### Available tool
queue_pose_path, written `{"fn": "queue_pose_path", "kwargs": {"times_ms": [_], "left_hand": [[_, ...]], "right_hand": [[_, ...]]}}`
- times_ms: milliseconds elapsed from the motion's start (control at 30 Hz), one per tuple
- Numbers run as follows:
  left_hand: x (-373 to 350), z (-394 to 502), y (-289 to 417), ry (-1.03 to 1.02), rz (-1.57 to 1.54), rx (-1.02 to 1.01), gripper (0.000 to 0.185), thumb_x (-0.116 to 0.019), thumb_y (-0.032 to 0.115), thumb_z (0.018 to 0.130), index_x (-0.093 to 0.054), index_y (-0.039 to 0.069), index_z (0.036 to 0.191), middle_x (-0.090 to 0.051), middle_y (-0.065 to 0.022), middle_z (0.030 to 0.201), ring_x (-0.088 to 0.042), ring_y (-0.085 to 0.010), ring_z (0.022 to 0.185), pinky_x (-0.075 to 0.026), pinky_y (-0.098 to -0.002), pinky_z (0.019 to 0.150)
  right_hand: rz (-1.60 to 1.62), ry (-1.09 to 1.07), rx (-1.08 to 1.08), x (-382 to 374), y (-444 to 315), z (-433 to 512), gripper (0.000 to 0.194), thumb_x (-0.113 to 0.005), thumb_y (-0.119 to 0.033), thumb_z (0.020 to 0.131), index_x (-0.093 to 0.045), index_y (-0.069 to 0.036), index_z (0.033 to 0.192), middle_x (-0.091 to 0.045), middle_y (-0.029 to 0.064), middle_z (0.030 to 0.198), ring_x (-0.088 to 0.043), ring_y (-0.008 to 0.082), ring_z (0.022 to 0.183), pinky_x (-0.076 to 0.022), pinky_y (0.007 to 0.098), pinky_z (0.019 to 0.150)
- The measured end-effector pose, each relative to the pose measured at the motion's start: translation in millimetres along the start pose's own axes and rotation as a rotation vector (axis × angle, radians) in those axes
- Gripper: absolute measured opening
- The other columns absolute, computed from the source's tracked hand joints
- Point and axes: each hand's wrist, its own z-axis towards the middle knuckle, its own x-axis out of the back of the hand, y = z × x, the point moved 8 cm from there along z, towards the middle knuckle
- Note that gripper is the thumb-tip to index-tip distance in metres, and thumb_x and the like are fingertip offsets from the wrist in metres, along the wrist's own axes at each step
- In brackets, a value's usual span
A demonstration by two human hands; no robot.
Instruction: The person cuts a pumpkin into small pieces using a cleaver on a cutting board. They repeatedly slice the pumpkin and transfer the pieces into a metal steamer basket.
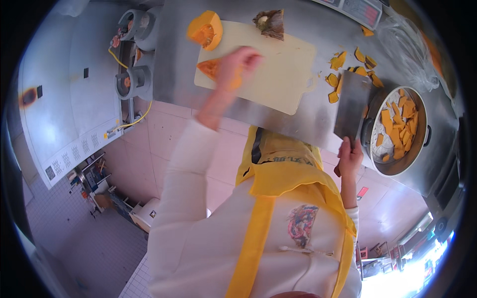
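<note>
My left hand (240, 67) is blurred over the left part of a cream cutting board (275, 74). Its fingers look curled, but whether they hold anything is unclear. Partly behind it lies an orange pumpkin wedge (208, 68). A larger pumpkin chunk (211, 28) with seedy pulp sits at the board's upper left corner. Across the far edge rests a rough brown piece of pumpkin rind (271, 25). My right hand (350, 154) grips the handle of a broad cleaver (352, 104), its blade above the steel table beside a steamer pot (420, 108). Cut pumpkin pieces (398, 126) lie inside the pot.
Pumpkin peelings (337, 60) are scattered on the steel table (175, 56) right of the board. A clear plastic bag (406, 48) and a scale (357, 11) occupy the far right. Gas cylinders (139, 80) with a yellow hose (143, 119) stand left of the table.
</note>
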Motion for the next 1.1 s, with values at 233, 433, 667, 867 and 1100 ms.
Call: {"fn": "queue_pose_path", "kwargs": {"times_ms": [233,433,667,867,1100], "left_hand": [[-208,-7,80,-0.282,-0.318,-0.177,0.019,-0.071,0.011,0.078,-0.069,0.005,0.095,-0.067,-0.0094,0.091,-0.066,-0.0235,0.078,-0.054,-0.0306,0.073],[-169,-6,92,-0.294,-0.106,-0.248,0.045,-0.083,0.025,0.065,-0.066,0.010,0.104,-0.059,-0.0086,0.115,-0.054,-0.0270,0.111,-0.044,-0.0363,0.094],[29,-46,-40,-0.137,0.705,-0.177,0.104,-0.090,0.039,0.048,-0.043,0.020,0.139,-0.039,-0.0162,0.137,-0.034,-0.0398,0.128,-0.025,-0.0558,0.107],[26,-39,-95,-0.237,0.813,-0.309,0.097,-0.083,0.036,0.057,-0.038,0.026,0.142,-0.042,-0.0128,0.139,-0.038,-0.0331,0.130,-0.017,-0.0617,0.109],[-5,-27,-84,-0.484,-0.381,0.515,0.072,-0.070,0.028,0.075,-0.041,0.015,0.139,-0.054,-0.0100,0.125,-0.052,-0.0261,0.116,-0.039,-0.0429,0.103]], "right_hand": [[0.188,0.358,0.133,62,-14,11,0.020,-0.051,-0.017,0.097,-0.052,-0.003,0.083,-0.048,0.0000,0.058,-0.044,0.0061,0.049,-0.0352,0.0222,0.045],[0.156,0.362,0.122,70,-18,14,0.017,-0.050,-0.014,0.097,-0.051,-0.004,0.084,-0.046,-0.0008,0.057,-0.042,0.0058,0.048,-0.0330,0.0226,0.044],[0.160,0.153,0.038,33,10,12,0.015,-0.051,-0.015,0.097,-0.052,-0.003,0.087,-0.048,-0.0003,0.058,-0.043,0.0057,0.048,-0.0342,0.0215,0.043],[0.061,-0.095,0.042,-23,-15,15,0.018,-0.056,-0.016,0.095,-0.058,0.002,0.093,-0.054,0.0013,0.060,-0.048,0.0064,0.051,-0.0398,0.0231,0.047],[-0.034,-0.280,0.101,-59,-23,9,0.019,-0.058,-0.017,0.094,-0.055,0.002,0.092,-0.059,0.0097,0.061,-0.054,0.0139,0.050,-0.0444,0.0280,0.050]]}}
